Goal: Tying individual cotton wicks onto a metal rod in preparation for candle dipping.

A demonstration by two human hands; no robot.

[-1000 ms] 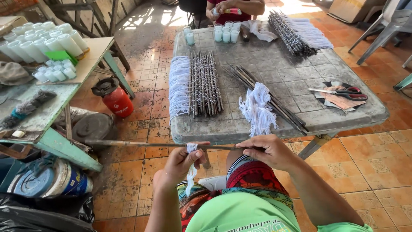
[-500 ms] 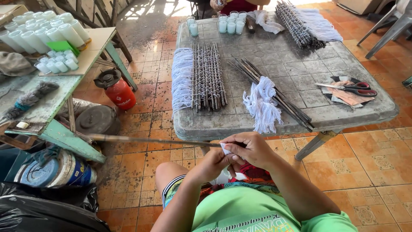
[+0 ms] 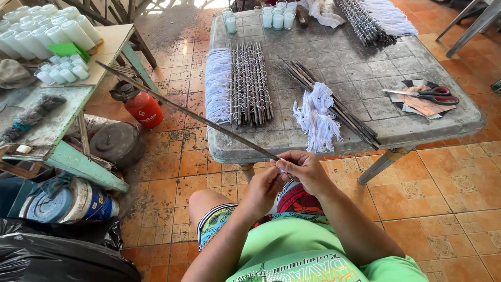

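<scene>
Head view: I am pinching the near end of a long thin rod (image 3: 188, 112) between the fingers of my right hand (image 3: 307, 171), closed tight around it just below the centre of the frame. My left hand (image 3: 262, 189) is pressing in beside it, fingers curled shut at the same end; a bit of white is showing between my fingertips, but I cannot tell which hand has hold of it. The rod is slanting up and away to the upper left, crossing over the tiled floor and past the corner of the grey table (image 3: 334, 141).

A red gas cylinder (image 3: 142, 108) is standing at centre left under the rod's far end. A blue round tin (image 3: 68, 201) is lying at lower left, above a black bag (image 3: 57, 256).

On the table a loose bunch of white wicks (image 3: 316, 119) is hanging over the near edge. Open floor is lying to my right.
</scene>
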